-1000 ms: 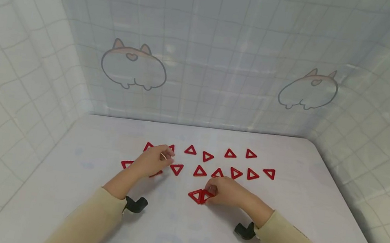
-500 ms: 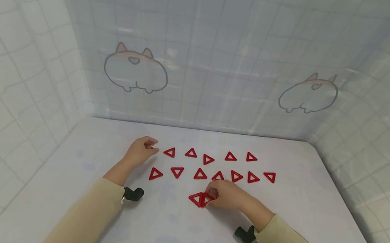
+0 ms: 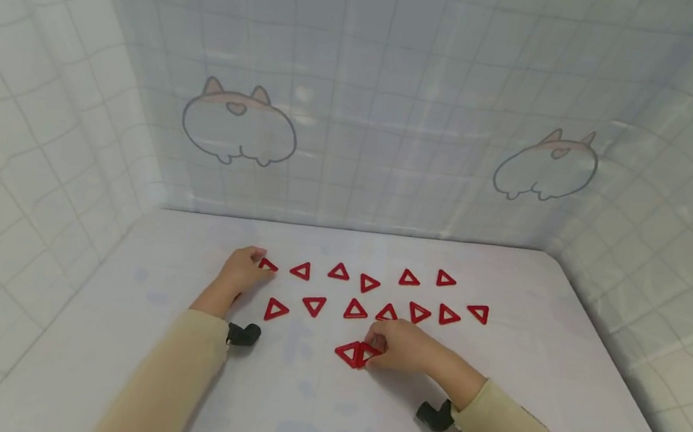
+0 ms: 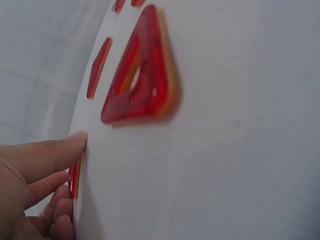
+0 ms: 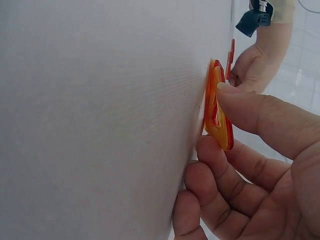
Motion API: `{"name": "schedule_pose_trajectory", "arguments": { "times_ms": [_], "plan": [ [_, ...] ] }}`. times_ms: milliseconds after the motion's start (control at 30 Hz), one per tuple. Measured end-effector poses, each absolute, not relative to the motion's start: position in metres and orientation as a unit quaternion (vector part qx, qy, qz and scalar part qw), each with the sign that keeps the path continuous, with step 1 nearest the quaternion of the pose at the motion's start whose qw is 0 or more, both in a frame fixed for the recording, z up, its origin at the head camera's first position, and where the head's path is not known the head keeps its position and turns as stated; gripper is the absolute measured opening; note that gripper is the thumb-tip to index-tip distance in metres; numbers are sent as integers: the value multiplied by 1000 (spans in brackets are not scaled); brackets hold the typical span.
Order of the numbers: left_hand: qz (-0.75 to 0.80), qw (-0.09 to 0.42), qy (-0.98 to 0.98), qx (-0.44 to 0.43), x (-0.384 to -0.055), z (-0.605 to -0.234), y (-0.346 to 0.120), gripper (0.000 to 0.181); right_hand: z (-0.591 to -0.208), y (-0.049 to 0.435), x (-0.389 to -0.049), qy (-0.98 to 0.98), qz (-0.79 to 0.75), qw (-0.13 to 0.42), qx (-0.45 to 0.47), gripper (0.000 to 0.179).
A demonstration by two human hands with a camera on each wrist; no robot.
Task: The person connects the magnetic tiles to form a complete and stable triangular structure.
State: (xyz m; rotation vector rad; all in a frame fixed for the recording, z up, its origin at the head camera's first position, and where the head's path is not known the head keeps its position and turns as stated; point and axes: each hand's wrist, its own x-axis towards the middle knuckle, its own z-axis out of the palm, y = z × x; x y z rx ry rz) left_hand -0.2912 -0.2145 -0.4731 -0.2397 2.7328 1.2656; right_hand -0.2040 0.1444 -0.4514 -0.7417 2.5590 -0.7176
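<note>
Left hand fingers now pinch the centre-left red triangle; right hand grips the lower-centre red triangle. Both hands are engaged.

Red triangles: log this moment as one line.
left hand: pinches back-row leftmost red triangle | right hand: pinches front-row right red triangle | other red triangles: on white tabletop

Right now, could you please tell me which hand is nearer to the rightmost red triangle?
The right hand: apart from the rightmost red triangle, lower and to its left in the head view. The left hand is much farther left.
</note>
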Motion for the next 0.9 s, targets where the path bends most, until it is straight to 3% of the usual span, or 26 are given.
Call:
{"name": "schedule_pose_trajectory", "arguments": {
  "times_ms": [367,900],
  "plan": [
    [386,58,918,-68,-294,-476,-218,49,-449,144,-204,909,-254,191,-269,26],
    [401,70,911,-71,-279,-461,-212,52,-450,143,-206,912,-252,194,-258,27]
  ]
}}
